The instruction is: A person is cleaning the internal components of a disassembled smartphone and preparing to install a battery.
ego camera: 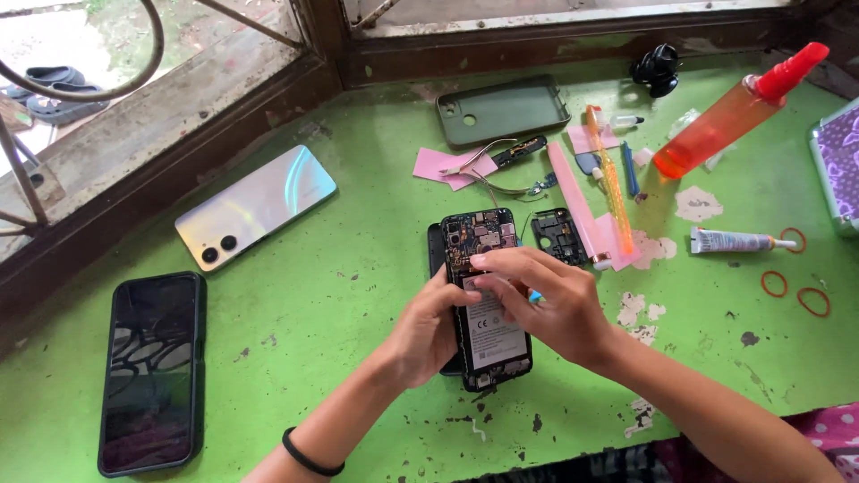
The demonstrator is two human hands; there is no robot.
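Observation:
An opened phone (484, 349) lies back-up on the green table (340, 295), its circuit board and battery exposed. My left hand (428, 331) grips its left edge, thumb resting on the battery. My right hand (546, 300) reaches over from the right, fingertips pressing on the area just below the circuit board. A small black inner cover (558, 234) lies just right of the phone's top. Beside it are a pink strip (573, 201) and an orange translucent tool (611, 179).
A shiny phone back cover (255, 206) and a black phone (150, 371) lie at left. Farther back sit a grey-green case (502, 109), pink paper with cables (452, 167), an orange bottle with red nozzle (729, 112), a glue tube (738, 241) and rubber bands (793, 291).

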